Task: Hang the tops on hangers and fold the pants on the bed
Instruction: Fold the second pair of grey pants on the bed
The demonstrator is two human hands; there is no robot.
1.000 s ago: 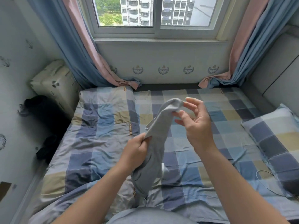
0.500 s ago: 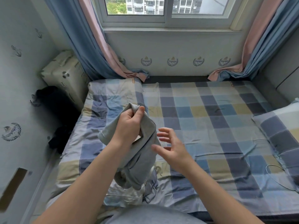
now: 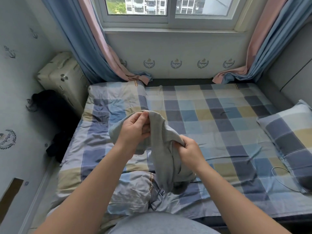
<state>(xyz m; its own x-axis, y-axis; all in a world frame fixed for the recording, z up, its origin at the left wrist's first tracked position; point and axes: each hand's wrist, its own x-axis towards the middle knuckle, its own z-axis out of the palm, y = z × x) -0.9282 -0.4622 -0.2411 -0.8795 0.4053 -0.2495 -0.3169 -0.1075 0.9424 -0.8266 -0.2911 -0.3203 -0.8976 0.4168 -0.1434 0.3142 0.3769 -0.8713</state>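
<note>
My left hand (image 3: 133, 130): raised, fingertips pinching the grey garment (image 3: 161, 149). My right hand (image 3: 190, 152): lower, fist clenched round it.

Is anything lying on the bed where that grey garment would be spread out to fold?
Nothing visible does. The left hand and right hand grip the grey garment over the checked sheet; the rumpled quilt lies to its left, the pillow to its right.

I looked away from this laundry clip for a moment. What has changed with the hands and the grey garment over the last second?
The right hand, open and clear of the cloth half a second ago, has moved in and now grips a fold of the grey garment lower down. The left hand still pinches its upper edge, and the garment's bottom end still rests on the bed.
</note>
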